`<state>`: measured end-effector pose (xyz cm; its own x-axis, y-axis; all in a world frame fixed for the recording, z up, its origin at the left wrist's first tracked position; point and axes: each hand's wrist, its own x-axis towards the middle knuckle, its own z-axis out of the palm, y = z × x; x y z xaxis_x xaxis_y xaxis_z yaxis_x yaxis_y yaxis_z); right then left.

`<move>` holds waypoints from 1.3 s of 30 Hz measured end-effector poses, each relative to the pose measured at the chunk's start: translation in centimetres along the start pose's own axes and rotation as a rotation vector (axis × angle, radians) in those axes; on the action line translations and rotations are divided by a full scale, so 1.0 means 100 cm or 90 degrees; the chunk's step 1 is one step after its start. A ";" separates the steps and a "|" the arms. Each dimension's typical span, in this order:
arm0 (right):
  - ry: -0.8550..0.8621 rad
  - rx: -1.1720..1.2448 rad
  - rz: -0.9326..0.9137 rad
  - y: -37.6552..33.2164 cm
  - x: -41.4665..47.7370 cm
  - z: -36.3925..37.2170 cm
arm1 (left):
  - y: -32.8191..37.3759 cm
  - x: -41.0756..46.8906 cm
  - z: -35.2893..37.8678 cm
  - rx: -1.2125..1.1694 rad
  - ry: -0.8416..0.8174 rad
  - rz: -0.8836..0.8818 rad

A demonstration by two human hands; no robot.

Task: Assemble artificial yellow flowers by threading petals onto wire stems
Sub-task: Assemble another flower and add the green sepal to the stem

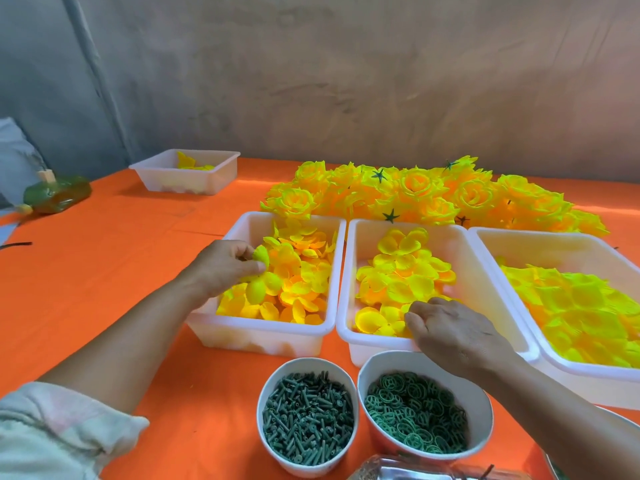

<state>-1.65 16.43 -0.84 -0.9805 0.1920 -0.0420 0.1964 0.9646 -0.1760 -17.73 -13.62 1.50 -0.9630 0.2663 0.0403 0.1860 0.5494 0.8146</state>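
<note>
Orange cloth is covering the worktop, which is running back to a bare grey-brown wall. At the left, the left hand [225,268] is hovering over the left tub [259,336], its grip nearly closed, thumb and fingertips pinching a small yellow petal piece [261,256] just above the loose petals [304,271] filling that tub. At the right, the right hand [453,327] is reaching over the near rim of the middle tub [450,237], its fingers bending down onto the rounded petals [398,271] lying there. Whether its grip is holding one or only touching them I cannot tell. Just beside the middle tub, the right tub [554,244] is holding a layer of brighter, greenish-yellow petal sheets [581,306]. Nearer the person, two round cups are standing side by side. The left cup [277,459] is holding dark green pegs [308,417], and the right cup [481,400] is holding green rings [415,410], partly under the right forearm. Beyond the three tubs, a heap of finished yellow flowers [415,192] is lying on the cloth, a few green star-shaped backs showing among them. Well apart at the far left, a smaller tub [187,183] is holding a few yellow pieces, and a green bottle [59,194] is lying on its side near the edge. A pale sleeve [52,427] is showing at the near left corner.
</note>
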 end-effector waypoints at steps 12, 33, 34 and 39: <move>0.064 0.088 0.029 0.000 -0.004 -0.005 | 0.056 -0.059 0.020 -0.413 -0.055 -0.002; 0.098 0.877 -0.128 -0.052 -0.153 -0.102 | 0.156 -0.192 0.058 -0.389 -0.191 0.272; 0.098 0.883 -0.135 -0.051 -0.157 -0.101 | 0.156 -0.196 0.057 -0.400 -0.201 0.272; 0.090 0.932 -0.153 -0.048 -0.172 -0.092 | 0.155 -0.211 0.060 -0.406 -0.237 0.244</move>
<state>14.20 10.13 9.77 -0.9654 0.1570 0.2083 -0.2173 -0.0423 -0.9752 6.63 -5.96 9.80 -0.7070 0.6502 0.2782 0.2332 -0.1571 0.9597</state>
